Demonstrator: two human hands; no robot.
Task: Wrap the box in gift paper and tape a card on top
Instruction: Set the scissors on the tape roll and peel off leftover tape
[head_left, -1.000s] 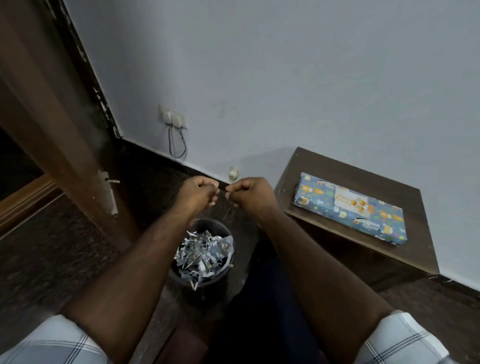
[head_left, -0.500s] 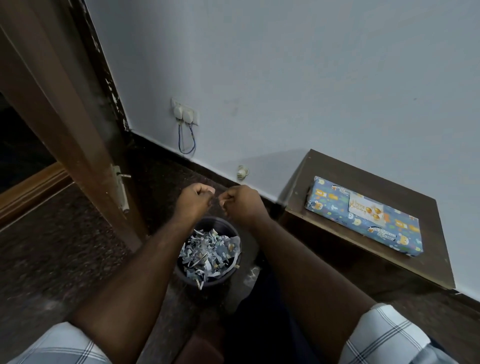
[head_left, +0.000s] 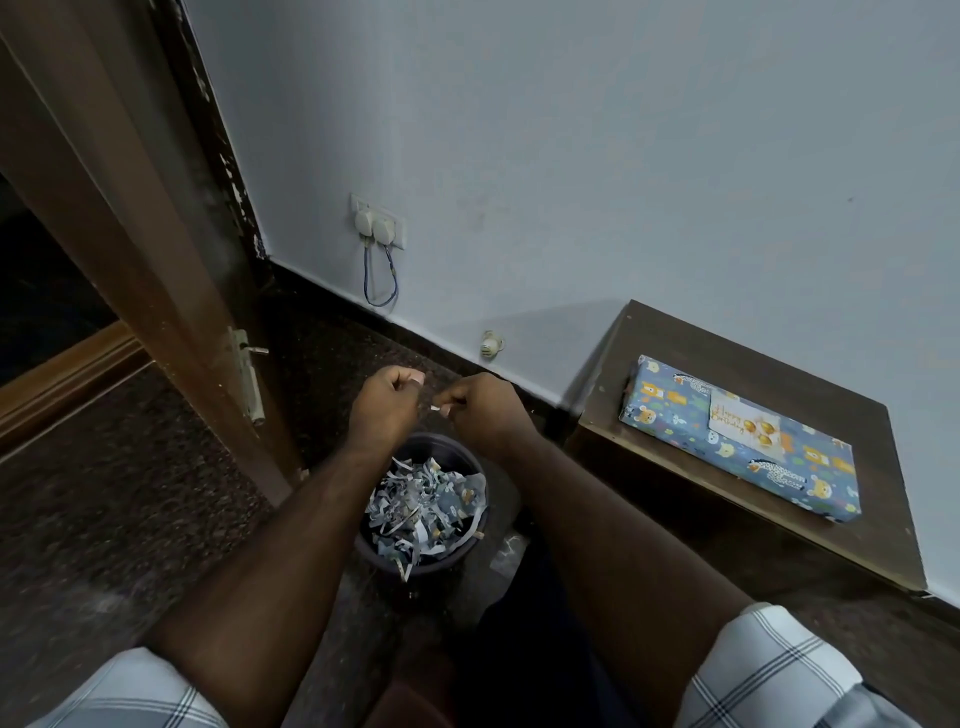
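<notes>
Two curled hands above bin (head_left: 415, 545), left hand (head_left: 384, 405) fisted, right hand (head_left: 483, 410) pinching pale scrap (head_left: 435, 409), card (head_left: 744, 425) reads "Happy Birthday"

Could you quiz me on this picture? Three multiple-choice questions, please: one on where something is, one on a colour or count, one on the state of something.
1. Where does the wrapped box lie?
A. in the bin
B. on the low wooden table by the wall
C. on the person's lap

2. How many plugs sit in the wall socket?
A. none
B. two
C. four

3. What state is the bin in?
A. tipped over
B. covered by a lid
C. upright, full of paper scraps

Answers: 1 B, the box rests flat on the brown tabletop. 2 B, two white plugs show side by side. 3 C, blue-patterned scraps heap up to its open rim.
</notes>
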